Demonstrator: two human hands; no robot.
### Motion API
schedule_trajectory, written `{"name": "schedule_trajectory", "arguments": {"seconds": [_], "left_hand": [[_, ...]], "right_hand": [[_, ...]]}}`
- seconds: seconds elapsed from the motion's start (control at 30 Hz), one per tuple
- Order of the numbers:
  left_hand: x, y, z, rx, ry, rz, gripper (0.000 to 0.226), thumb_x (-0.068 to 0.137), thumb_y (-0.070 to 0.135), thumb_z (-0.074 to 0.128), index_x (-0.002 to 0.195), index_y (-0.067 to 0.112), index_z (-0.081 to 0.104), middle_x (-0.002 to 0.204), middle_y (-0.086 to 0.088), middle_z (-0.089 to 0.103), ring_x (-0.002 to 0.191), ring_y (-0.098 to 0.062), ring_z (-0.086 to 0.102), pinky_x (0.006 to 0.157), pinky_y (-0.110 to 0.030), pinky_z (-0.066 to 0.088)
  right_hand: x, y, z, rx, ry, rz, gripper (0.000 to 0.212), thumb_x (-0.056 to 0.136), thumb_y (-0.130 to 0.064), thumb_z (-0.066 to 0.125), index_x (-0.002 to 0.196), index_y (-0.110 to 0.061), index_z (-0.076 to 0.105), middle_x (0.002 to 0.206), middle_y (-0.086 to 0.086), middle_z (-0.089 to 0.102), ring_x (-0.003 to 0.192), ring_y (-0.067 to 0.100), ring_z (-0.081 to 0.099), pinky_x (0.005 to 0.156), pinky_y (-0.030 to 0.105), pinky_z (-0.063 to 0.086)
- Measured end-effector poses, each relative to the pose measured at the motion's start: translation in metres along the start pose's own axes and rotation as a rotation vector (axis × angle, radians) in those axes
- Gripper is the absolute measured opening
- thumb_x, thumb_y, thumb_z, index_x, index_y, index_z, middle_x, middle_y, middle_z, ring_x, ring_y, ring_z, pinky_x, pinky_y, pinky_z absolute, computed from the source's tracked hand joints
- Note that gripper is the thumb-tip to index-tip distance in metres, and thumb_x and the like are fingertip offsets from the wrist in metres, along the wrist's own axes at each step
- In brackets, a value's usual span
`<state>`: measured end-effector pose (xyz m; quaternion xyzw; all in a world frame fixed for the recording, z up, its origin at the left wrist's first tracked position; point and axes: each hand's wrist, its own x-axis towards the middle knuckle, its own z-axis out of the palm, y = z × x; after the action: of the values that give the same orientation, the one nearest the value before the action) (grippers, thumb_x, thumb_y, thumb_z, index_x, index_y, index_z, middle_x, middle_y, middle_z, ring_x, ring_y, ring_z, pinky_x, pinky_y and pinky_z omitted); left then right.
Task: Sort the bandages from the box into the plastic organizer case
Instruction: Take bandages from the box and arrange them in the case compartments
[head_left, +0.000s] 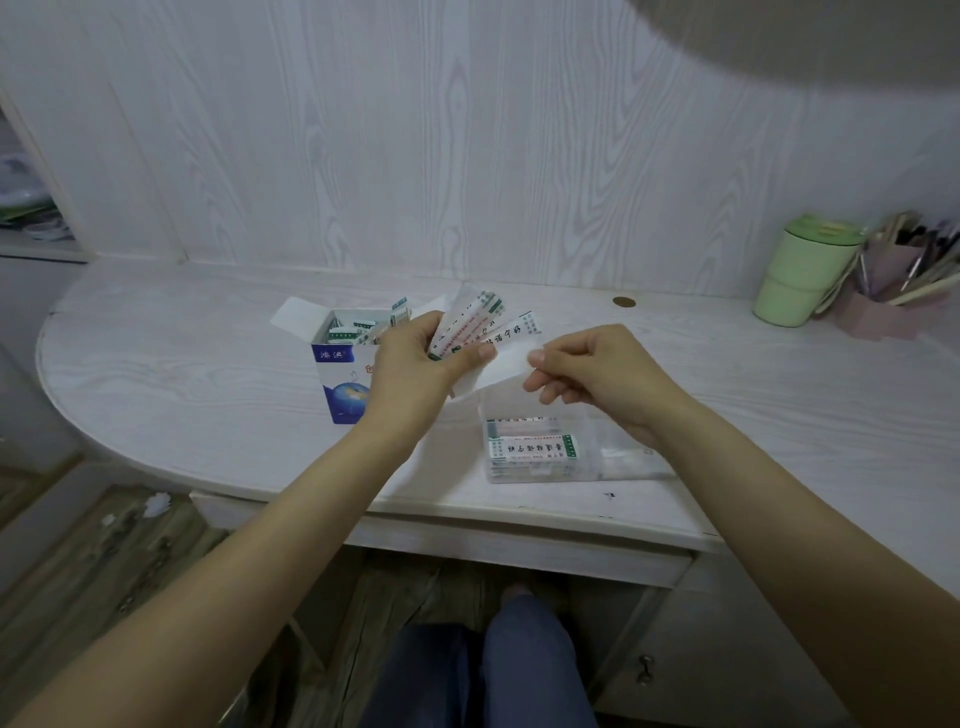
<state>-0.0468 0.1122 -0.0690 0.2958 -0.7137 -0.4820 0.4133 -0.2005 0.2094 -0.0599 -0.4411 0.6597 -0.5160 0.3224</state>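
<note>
Nearest us, our right hand (587, 374) pinches one white paper-wrapped bandage strip (511, 358); our left hand (410, 364) grips a fanned bunch of wrapped bandages (470, 322). Below lies the clear plastic organizer case (535, 447), beside the open blue-and-white cardboard box (337, 374) on the white table (182, 374).

The blue-and-white box (340, 374), left of centre in the frame, carries two white Chinese characters on its blue band, seemingly "海洪". The bandage wrappers (511, 330) at centre and those in the clear case (535, 449) below bear Chinese print too small to read reliably.
</note>
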Motion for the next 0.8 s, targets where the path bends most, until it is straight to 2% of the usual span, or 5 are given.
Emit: {"name": "schedule_trajectory", "arguments": {"seconds": [0.17,0.3,0.4,0.67,0.8], "left_hand": [[-0.001,0.001,-0.002,-0.098,-0.015,-0.017,0.021,0.080,0.011,0.073,0.082,0.030,0.064,0.074,0.014,0.068,0.064,0.004,0.063,0.064,-0.022,0.055],[-0.003,0.003,-0.001,-0.104,-0.061,0.004,0.018,0.080,0.009,0.072,0.083,0.025,0.064,0.082,0.005,0.068,0.068,0.001,0.064,0.064,-0.024,0.057],[-0.004,0.002,-0.001,-0.117,-0.088,0.007,0.015,0.080,0.005,0.071,0.088,0.017,0.065,0.092,-0.009,0.069,0.076,-0.008,0.068,0.066,-0.021,0.057],[-0.011,-0.004,-0.010,-0.184,-0.031,-0.026,0.025,0.083,0.002,0.067,0.108,0.006,0.063,0.097,-0.005,0.070,0.077,-0.018,0.072,0.070,-0.025,0.058],[-0.012,-0.004,-0.007,-0.162,-0.029,-0.022,0.023,0.083,0.003,0.067,0.106,0.005,0.063,0.095,-0.004,0.069,0.076,-0.017,0.072,0.071,-0.025,0.059]], "right_hand": [[-0.004,-0.004,-0.002,0.249,0.019,0.088,0.006,0.089,-0.009,0.062,0.089,-0.006,0.068,0.071,0.005,0.072,0.055,0.006,0.063,0.056,0.015,0.047],[-0.007,-0.007,0.001,0.570,0.043,0.161,0.009,0.090,-0.003,0.058,0.083,-0.005,0.063,0.074,0.010,0.072,0.062,0.010,0.069,0.052,0.012,0.049],[-0.008,-0.003,-0.004,0.741,0.065,0.250,0.015,0.089,-0.017,0.061,0.078,-0.006,0.061,0.077,0.012,0.070,0.063,0.013,0.068,0.054,0.015,0.051],[-0.022,0.013,-0.019,-0.044,0.029,0.147,0.008,0.087,-0.003,0.063,0.090,-0.008,0.069,0.075,0.005,0.064,0.058,0.005,0.058,0.062,0.013,0.049],[-0.027,0.017,-0.013,-0.213,0.056,0.098,0.012,0.087,-0.003,0.064,0.081,-0.011,0.072,0.077,0.010,0.071,0.060,0.007,0.059,0.064,0.017,0.049]]}}
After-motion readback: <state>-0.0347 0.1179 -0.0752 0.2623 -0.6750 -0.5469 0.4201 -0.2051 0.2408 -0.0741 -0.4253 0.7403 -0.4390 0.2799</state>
